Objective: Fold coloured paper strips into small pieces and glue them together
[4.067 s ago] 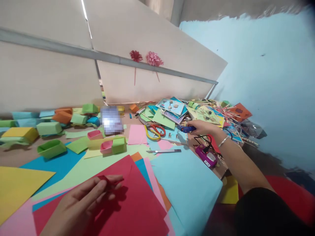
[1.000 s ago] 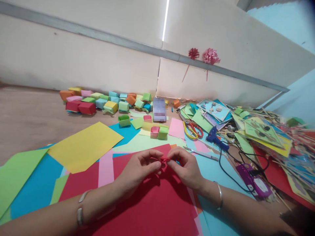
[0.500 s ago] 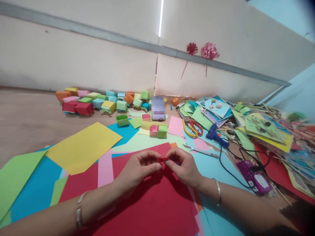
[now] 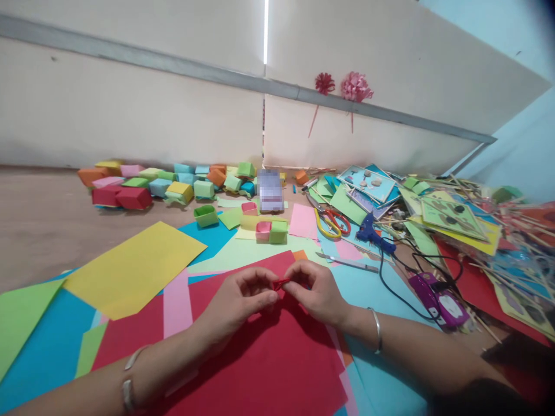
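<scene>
A small folded piece of red paper (image 4: pixel 281 283) is pinched between my two hands, just above a large red paper sheet (image 4: pixel 269 358). My left hand (image 4: pixel 247 294) grips its left end between thumb and fingers. On the other end, the thumb and forefinger of my right hand (image 4: pixel 316 292) are closed. Fingers cover much of the piece, so its exact shape is hard to make out. Beyond my hands stand small open paper boxes, a pink one (image 4: pixel 263 231) beside a green one (image 4: pixel 278 231), and another green box (image 4: pixel 206 216) farther left.
Several coloured folded paper boxes (image 4: pixel 134 198) line the back left. To the right lie scissors (image 4: pixel 328 222), a craft knife (image 4: pixel 347 262), a blue glue gun (image 4: pixel 373 234) with its cord, and a purple power block (image 4: pixel 437 300). Paper flowers (image 4: pixel 356 86) hang on the wall rail.
The view has turned slightly right, so things sit farther left. Both hands keep hold of the red paper, which now appears tilted differently between the fingers.
</scene>
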`<control>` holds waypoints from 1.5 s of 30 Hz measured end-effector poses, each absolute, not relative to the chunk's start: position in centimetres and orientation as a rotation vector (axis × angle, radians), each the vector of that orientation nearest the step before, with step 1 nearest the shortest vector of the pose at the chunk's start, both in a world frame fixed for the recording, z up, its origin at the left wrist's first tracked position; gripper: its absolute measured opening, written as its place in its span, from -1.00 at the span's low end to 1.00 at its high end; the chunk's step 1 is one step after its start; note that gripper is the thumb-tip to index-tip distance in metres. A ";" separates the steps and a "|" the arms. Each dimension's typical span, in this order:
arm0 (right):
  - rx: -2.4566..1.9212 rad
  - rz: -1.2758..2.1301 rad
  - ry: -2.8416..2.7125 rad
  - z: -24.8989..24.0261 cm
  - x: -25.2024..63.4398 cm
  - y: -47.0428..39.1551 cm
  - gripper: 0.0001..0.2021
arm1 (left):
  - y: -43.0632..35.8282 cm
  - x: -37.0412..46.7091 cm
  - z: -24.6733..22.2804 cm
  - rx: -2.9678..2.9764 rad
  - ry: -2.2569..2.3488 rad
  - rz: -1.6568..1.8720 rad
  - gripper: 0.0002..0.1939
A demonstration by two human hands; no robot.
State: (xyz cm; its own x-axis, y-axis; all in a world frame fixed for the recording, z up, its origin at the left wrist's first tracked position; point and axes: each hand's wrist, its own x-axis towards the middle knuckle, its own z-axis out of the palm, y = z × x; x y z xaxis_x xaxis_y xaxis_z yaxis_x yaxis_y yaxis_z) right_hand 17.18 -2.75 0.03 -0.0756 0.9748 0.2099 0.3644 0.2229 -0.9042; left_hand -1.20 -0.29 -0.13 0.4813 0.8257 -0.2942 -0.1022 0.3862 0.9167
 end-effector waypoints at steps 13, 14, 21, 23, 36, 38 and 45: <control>-1.257 0.959 -1.560 0.4 17.1 -2.7 -0.96 | -0.4 -1.3 0.0 1.005 0.853 0.615 -0.62; -1.264 0.994 -1.543 0.4 17.0 -2.7 -0.96 | -0.4 -1.3 0.1 1.038 0.874 0.620 -0.64; -1.238 1.232 -1.369 0.0 16.7 -2.8 -0.91 | -0.3 -2.0 0.5 2.152 0.856 1.139 -0.94; -1.223 1.236 -1.353 -0.1 16.8 -2.8 -0.90 | -0.3 -2.2 0.5 2.356 0.764 1.131 -0.94; -1.139 1.105 -1.409 0.8 16.8 -3.3 -0.72 | -0.5 -1.8 0.5 2.028 0.917 1.034 -0.94; -1.120 1.084 -1.435 1.0 16.9 -3.3 -0.72 | -0.5 -1.7 0.7 1.961 0.957 0.997 -0.96; -1.173 0.966 -1.516 0.6 16.8 -3.4 -0.88 | -0.3 -1.5 0.7 1.752 0.959 0.887 -0.91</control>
State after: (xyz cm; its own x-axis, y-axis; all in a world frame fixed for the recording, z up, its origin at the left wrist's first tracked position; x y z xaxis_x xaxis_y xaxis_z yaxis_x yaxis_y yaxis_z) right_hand 16.84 -3.43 0.58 -0.0829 0.9737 0.2123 0.2188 0.2256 -0.9493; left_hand -1.52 -0.26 0.69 0.4365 0.8863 0.1546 0.2233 -0.2731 0.9357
